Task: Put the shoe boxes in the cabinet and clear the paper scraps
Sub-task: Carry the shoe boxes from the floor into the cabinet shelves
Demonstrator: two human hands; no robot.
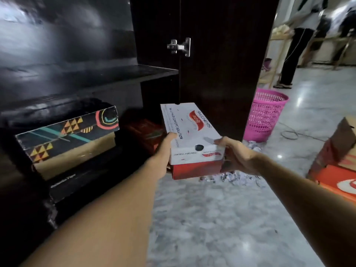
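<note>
I hold a white and red shoe box (192,132) in front of the open dark cabinet (77,79). My left hand (163,151) grips its left side and my right hand (237,153) grips its right near corner. Inside the cabinet's lower compartment sits a black patterned shoe box (65,139) on the left, stacked on a black box (77,180). A red box (146,133) lies deeper in, just behind the held box. Crumpled paper scraps (235,178) lie on the marble floor below the held box.
The open cabinet door (221,64) stands right of the held box. A pink mesh basket (264,114) sits on the floor beyond it. An orange and brown carton (339,157) lies at the right edge. A person (296,45) stands at the far right by a wooden table.
</note>
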